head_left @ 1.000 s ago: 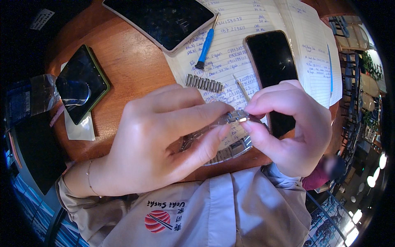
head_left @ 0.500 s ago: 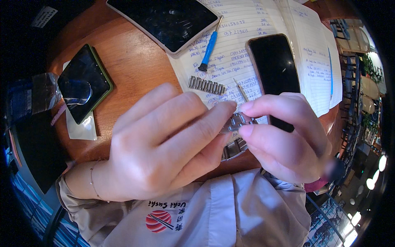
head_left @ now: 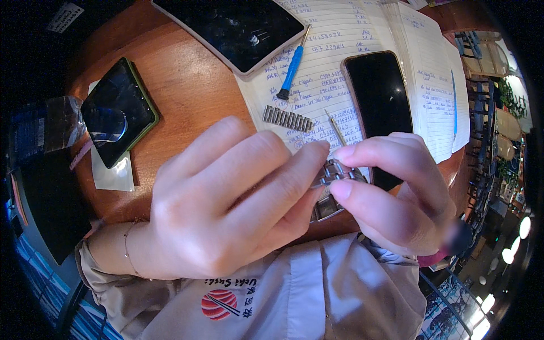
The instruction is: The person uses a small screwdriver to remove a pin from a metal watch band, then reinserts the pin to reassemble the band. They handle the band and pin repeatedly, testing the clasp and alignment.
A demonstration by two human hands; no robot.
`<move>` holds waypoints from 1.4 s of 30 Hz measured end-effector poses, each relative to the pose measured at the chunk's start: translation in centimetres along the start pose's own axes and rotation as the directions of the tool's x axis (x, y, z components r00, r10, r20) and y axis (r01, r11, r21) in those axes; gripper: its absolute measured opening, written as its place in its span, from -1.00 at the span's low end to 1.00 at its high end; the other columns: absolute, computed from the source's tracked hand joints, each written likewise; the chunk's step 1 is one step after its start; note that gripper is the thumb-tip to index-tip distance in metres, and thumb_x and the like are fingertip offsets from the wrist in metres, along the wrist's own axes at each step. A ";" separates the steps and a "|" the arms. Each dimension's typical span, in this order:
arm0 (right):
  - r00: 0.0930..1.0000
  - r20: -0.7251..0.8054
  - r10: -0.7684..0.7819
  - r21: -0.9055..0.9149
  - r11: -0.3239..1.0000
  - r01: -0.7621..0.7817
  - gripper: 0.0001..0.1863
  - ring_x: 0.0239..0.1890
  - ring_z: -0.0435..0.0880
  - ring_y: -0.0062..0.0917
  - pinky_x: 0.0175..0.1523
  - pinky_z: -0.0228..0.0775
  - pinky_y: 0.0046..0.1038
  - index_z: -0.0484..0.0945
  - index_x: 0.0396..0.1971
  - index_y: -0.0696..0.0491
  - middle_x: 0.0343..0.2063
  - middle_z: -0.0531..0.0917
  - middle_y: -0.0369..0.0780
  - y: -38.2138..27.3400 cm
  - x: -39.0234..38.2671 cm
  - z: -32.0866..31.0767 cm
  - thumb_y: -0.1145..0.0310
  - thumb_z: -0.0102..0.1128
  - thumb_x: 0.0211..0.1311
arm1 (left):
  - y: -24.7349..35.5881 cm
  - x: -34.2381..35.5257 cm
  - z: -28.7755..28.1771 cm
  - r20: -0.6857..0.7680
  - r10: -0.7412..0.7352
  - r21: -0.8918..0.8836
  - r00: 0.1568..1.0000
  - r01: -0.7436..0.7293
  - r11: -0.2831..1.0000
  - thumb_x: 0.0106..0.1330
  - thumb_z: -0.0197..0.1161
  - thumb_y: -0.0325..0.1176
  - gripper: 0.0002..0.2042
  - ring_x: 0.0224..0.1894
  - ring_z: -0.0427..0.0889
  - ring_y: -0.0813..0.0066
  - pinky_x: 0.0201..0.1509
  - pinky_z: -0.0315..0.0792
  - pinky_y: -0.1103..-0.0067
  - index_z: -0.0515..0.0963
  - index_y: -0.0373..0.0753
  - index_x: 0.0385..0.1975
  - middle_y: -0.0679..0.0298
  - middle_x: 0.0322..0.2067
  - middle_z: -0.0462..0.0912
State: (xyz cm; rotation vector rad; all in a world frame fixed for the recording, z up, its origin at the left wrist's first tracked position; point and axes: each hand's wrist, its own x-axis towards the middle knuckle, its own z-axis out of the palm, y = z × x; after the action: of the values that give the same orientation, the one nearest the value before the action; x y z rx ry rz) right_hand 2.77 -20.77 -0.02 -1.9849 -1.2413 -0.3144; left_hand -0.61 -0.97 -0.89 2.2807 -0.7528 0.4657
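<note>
A silver metal watch band [head_left: 334,170] is pinched between both hands, its links facing up. My left hand [head_left: 226,192] grips one side of it, fingers curled and thumb mostly hidden beneath. My right hand [head_left: 396,187] holds the other side between thumb and forefinger. More of the band [head_left: 326,207] hangs below the fingertips. Just beyond the hands, a short strip of metal links [head_left: 288,118] rests on the notebook page. A thin metal rod with a pointed tip [head_left: 336,126] lies near my right fingertips, its lower end hidden. Farther off is a blue screwdriver [head_left: 292,68] with a black end.
An open lined notebook [head_left: 334,45] with handwriting covers much of the wooden table [head_left: 170,51]. On it lie a tablet [head_left: 232,28] and a dark phone [head_left: 377,90]. To the left are a green-edged phone [head_left: 122,113] and a clear plastic packet [head_left: 51,124]. Chairs [head_left: 481,96] stand at the right.
The watch band has tilted slightly, showing more links between my fingertips. My right thumb and forefinger have shifted a little lower and right. Both hands still hold the band.
</note>
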 end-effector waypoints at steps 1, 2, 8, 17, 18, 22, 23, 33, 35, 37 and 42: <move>1.000 -0.002 0.001 0.000 1.000 -0.001 -0.68 -0.41 0.57 -0.37 -0.40 0.41 -0.48 0.53 -0.40 0.14 -0.34 0.56 -0.05 0.0 0.0 0.0 0.61 0.31 -0.31 | 0.0 0.0 0.1 -0.005 0.004 0.009 1.000 -0.004 1.000 -0.12 0.28 -0.44 -0.71 -0.66 0.38 0.42 -0.59 0.22 0.58 0.60 -0.41 -0.33 0.22 -0.60 0.50; 1.000 -0.004 0.002 -0.001 1.000 -0.002 -0.68 -0.41 0.57 -0.37 -0.40 0.41 -0.48 0.53 -0.40 0.14 -0.34 0.56 -0.05 -0.1 0.0 -0.1 0.61 0.30 -0.31 | 0.1 0.0 0.1 -0.007 0.007 0.020 1.000 -0.007 1.000 -0.12 0.28 -0.44 -0.70 -0.66 0.38 0.43 -0.59 0.22 0.58 0.60 -0.41 -0.33 0.22 -0.60 0.50; 0.998 -0.057 -0.019 -0.012 1.000 0.018 -0.70 -0.43 0.56 -0.37 -0.39 0.42 -0.44 0.51 -0.40 0.15 -0.37 0.56 -0.04 -0.2 0.5 0.9 0.60 0.27 -0.29 | 0.2 -0.4 -0.4 -0.010 -0.008 0.048 1.000 0.008 0.999 -0.17 0.30 -0.43 -0.68 -0.64 0.37 0.42 -0.57 0.22 0.58 0.60 -0.40 -0.34 0.23 -0.59 0.49; 0.998 -0.056 -0.007 -0.078 0.997 0.003 -0.77 -0.46 0.56 -0.35 -0.40 0.45 -0.47 0.47 -0.50 0.15 -0.43 0.57 -0.04 -0.2 0.6 1.3 0.60 0.26 -0.29 | 0.3 -0.6 -0.3 -0.036 0.016 0.105 0.999 -0.012 0.994 -0.30 0.27 -0.47 -0.62 -0.62 0.37 0.40 -0.58 0.23 0.57 0.58 -0.46 -0.36 0.21 -0.58 0.48; 0.998 -0.060 -0.011 -0.087 0.996 0.006 -0.78 -0.47 0.56 -0.35 -0.40 0.45 -0.46 0.47 -0.51 0.15 -0.44 0.57 -0.04 -0.1 0.6 1.3 0.60 0.25 -0.29 | 0.3 -0.6 -0.3 -0.040 0.021 0.109 0.999 -0.017 0.994 -0.31 0.27 -0.48 -0.62 -0.62 0.37 0.40 -0.59 0.22 0.57 0.58 -0.46 -0.36 0.21 -0.58 0.48; 0.997 -0.069 -0.041 -0.087 0.996 0.035 -0.79 -0.47 0.56 -0.34 -0.40 0.45 -0.46 0.46 -0.52 0.15 -0.45 0.57 -0.05 0.2 0.6 1.6 0.60 0.24 -0.28 | 0.2 -0.8 -0.1 -0.052 0.037 0.114 0.998 -0.031 0.993 -0.33 0.27 -0.50 -0.62 -0.62 0.38 0.40 -0.60 0.21 0.56 0.57 -0.48 -0.37 0.20 -0.57 0.47; 0.996 -0.071 -0.047 -0.086 0.995 0.040 -0.79 -0.47 0.56 -0.34 -0.40 0.45 -0.46 0.46 -0.52 0.15 -0.45 0.57 -0.05 0.2 0.6 1.7 0.60 0.24 -0.28 | 0.1 -0.9 -0.1 -0.058 0.041 0.112 0.997 -0.034 0.993 -0.34 0.26 -0.50 -0.61 -0.62 0.38 0.40 -0.60 0.21 0.56 0.57 -0.49 -0.38 0.19 -0.57 0.47; 0.995 -0.064 -0.076 -0.114 0.991 0.069 -0.79 -0.47 0.57 -0.33 -0.41 0.45 -0.44 0.44 -0.51 0.17 -0.44 0.57 -0.05 0.4 0.3 1.9 0.64 0.24 -0.26 | 0.0 -1.0 0.3 -0.101 0.068 0.090 0.993 -0.059 0.994 -0.36 0.27 -0.51 -0.62 -0.64 0.33 0.41 -0.63 0.17 0.56 0.55 -0.52 -0.41 0.18 -0.58 0.44; 0.995 -0.062 -0.082 -0.113 0.991 0.075 -0.78 -0.47 0.57 -0.34 -0.41 0.45 -0.44 0.44 -0.51 0.17 -0.44 0.57 -0.06 0.5 0.3 1.9 0.65 0.24 -0.26 | 0.0 -1.0 0.4 -0.109 0.076 0.101 0.991 -0.065 0.993 -0.36 0.26 -0.52 -0.63 -0.65 0.33 0.41 -0.64 0.16 0.55 0.55 -0.52 -0.42 0.18 -0.59 0.43; 0.995 -0.053 -0.080 -0.113 0.991 0.073 -0.77 -0.47 0.57 -0.33 -0.41 0.44 -0.43 0.44 -0.50 0.18 -0.43 0.57 -0.06 0.5 0.3 1.9 0.66 0.23 -0.27 | 0.0 -1.0 0.4 -0.119 0.077 0.106 0.990 -0.065 0.992 -0.36 0.26 -0.52 -0.64 -0.65 0.33 0.41 -0.64 0.16 0.55 0.55 -0.52 -0.43 0.18 -0.59 0.43; 0.997 -0.037 -0.071 -0.101 0.993 0.067 -0.74 -0.46 0.57 -0.32 -0.41 0.44 -0.41 0.44 -0.49 0.17 -0.41 0.56 -0.06 0.4 0.2 1.8 0.71 0.21 -0.30 | -0.1 -1.2 0.6 -0.147 0.088 0.101 0.985 -0.073 0.992 -0.37 0.26 -0.54 -0.65 -0.65 0.34 0.41 -0.65 0.16 0.55 0.55 -0.54 -0.45 0.16 -0.59 0.46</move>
State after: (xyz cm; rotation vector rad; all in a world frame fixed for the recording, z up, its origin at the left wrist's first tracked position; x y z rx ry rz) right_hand 2.90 -19.45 -1.29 -2.0122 -1.2924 -0.4564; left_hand -1.40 -0.93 -1.96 2.2785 -0.7631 0.7182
